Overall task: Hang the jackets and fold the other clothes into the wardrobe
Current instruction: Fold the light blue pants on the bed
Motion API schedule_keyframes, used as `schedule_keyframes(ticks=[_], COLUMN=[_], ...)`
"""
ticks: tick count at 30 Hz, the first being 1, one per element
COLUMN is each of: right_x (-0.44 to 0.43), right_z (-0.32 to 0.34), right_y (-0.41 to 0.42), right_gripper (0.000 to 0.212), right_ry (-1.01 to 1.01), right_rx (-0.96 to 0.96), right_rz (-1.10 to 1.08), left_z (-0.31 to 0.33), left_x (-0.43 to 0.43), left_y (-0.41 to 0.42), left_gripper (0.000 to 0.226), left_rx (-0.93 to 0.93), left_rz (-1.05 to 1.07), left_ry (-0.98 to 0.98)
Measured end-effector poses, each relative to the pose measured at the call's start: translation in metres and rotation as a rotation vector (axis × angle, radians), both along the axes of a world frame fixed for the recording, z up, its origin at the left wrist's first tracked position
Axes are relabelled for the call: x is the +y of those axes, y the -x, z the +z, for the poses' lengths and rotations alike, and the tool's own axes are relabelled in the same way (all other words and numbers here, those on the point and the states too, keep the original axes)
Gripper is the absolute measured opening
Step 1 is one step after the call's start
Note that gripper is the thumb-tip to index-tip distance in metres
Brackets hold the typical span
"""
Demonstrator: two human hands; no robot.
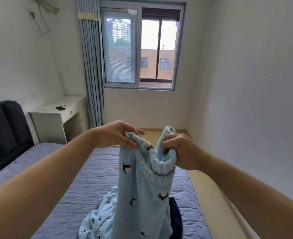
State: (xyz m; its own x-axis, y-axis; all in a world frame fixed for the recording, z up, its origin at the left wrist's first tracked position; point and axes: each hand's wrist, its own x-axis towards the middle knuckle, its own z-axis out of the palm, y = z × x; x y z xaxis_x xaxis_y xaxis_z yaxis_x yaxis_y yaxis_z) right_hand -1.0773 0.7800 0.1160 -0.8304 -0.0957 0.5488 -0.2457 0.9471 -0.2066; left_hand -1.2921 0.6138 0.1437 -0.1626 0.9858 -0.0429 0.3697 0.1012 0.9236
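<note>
The pale blue fleece trousers [142, 187], printed with small dark penguins, hang in the air between your two hands above the bed [83, 178]. You hold them by the gathered elastic waistband [148, 150], which sags in a loop from one hand to the other. Your left hand [115, 134] pinches the left end of that waistband between thumb and curled fingers. Your right hand [178, 150] is closed in a fist round a bunched fold of the waistband's ribbed cuff, with a flap of fabric standing up above your knuckles. The legs drop straight down over the middle of the bed and run out of view at its near edge.

Under the hanging legs, by the near edge of the bed, a second pale blue fleece garment [97, 219] with the same print lies crumpled. A dark navy garment [175, 214] lies just to its right, touching the trousers.

The bed has a quilted lilac cover and a dark padded headboard [2, 131] at its left end. Past the bed's far left corner stands a white surface [44, 112] with drawers, a dark phone [60, 108] lying on it. Beside it hangs a striped blue curtain [90, 66], next to the window [121, 49].
</note>
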Motion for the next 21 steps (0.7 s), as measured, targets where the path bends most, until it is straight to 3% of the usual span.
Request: schedule_keyframes(ticks=[3,7,10,14,18,21], right_x=[-0.017,-0.036,-0.045,-0.047,-0.039,-0.026], right_z=[0.015,0.027,0.036,0.043,0.047,0.053], right_y=[-0.003,-0.007,-0.010,-0.013,-0.015,-0.018], right_gripper=[0.023,0.022,0.021,0.019,0.014,0.038], right_ry=[-0.054,-0.070,-0.055,-0.053,-0.036,-0.196], right_rx=[-0.030,-0.112,-0.107,-0.121,-0.231,-0.509], right_rz=[0.106,0.160,0.196,0.209,0.104,-0.055], left_z=[-0.001,-0.001,-0.004,-0.010,-0.007,0.001], left_x=[0.004,0.008,0.011,0.014,0.018,0.020], left_y=[-0.002,-0.009,-0.011,-0.014,-0.017,-0.017], left_gripper=[0.021,0.024,0.012,0.023,0.025,0.022], left_rx=[-0.046,-0.160,-0.281,-0.492,-0.503,-0.356], left_rz=[0.019,-0.147,-0.267,-0.415,-0.314,-0.092], left_ry=[-0.099,-0.163,-0.167,-0.140,-0.205,-0.277])
